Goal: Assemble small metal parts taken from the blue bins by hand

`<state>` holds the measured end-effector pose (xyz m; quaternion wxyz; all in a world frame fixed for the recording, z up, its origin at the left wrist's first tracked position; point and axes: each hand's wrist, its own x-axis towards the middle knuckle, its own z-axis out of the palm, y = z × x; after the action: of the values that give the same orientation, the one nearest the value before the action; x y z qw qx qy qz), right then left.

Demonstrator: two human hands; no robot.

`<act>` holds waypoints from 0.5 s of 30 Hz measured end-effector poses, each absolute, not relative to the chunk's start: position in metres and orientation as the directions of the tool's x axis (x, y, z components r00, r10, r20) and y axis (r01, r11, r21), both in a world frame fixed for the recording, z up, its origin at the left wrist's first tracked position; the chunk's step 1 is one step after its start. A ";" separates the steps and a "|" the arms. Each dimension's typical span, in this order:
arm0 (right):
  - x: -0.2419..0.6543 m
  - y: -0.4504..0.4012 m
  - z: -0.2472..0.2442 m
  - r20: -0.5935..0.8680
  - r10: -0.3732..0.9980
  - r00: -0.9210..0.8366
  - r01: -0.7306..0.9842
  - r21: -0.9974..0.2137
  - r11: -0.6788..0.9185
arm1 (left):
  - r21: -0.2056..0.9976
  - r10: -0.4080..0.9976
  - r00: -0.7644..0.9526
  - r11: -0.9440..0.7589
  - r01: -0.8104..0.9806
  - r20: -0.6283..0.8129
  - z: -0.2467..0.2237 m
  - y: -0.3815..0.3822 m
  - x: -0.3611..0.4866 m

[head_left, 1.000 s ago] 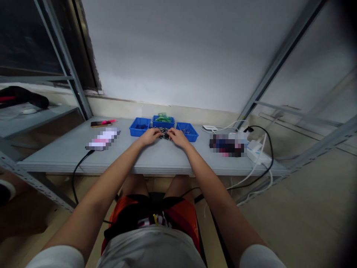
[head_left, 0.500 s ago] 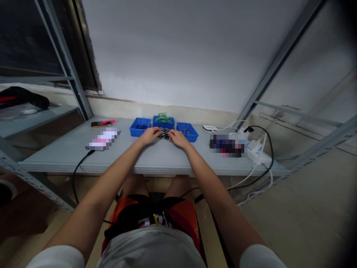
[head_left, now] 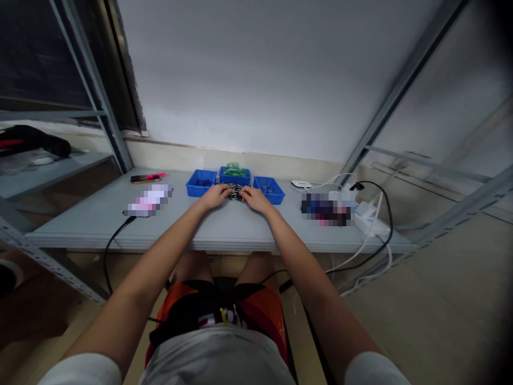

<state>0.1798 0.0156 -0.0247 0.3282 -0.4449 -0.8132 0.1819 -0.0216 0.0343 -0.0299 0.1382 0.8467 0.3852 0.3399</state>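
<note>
Slightly shifted was the right hand (head_left: 255,198), at the slender black-and-silver pieces (head_left: 235,192) heaped, partly hidden, before three blue plastic bins (head_left: 195,191) toward the grey shelf's (head_left: 232,230) back edge. It and the left hand (head_left: 215,196) were curled inward; whether anything was gripped could not be told.

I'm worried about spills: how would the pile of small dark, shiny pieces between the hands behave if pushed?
The pile would probably scatter rather than slide as one, since it looks loose, with many separate bits. Its bright glints suggest hard, perhaps slippery surfaces. Each bit looks small, so probably light.
</note>
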 end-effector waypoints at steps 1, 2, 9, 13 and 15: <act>0.180 0.015 -0.024 0.361 0.847 -0.389 0.601 -0.598 0.531 | 0.507 0.753 0.456 -0.657 0.558 0.475 -0.029 0.034 -0.021; 0.180 0.015 -0.024 0.351 0.852 -0.388 0.599 -0.607 0.522 | 0.519 0.760 0.437 -0.649 0.557 0.481 -0.029 0.033 -0.021; 0.180 0.020 -0.029 0.323 0.867 -0.380 0.585 -0.642 0.496 | 0.511 0.738 0.445 -0.673 0.534 0.507 -0.027 0.032 -0.020; 0.181 0.022 -0.028 0.427 0.841 -0.331 0.562 -0.626 0.540 | 0.497 0.728 0.473 -0.685 0.532 0.497 -0.027 0.031 -0.021; 0.181 0.021 -0.027 0.491 0.810 -0.321 0.538 -0.610 0.582 | 0.499 0.729 0.480 -0.684 0.532 0.488 -0.027 0.032 -0.020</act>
<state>0.1813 0.0212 -0.0271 0.3995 -0.4240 -0.7947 0.1704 -0.0204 0.0316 -0.0269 0.1410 0.8485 0.3717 0.3494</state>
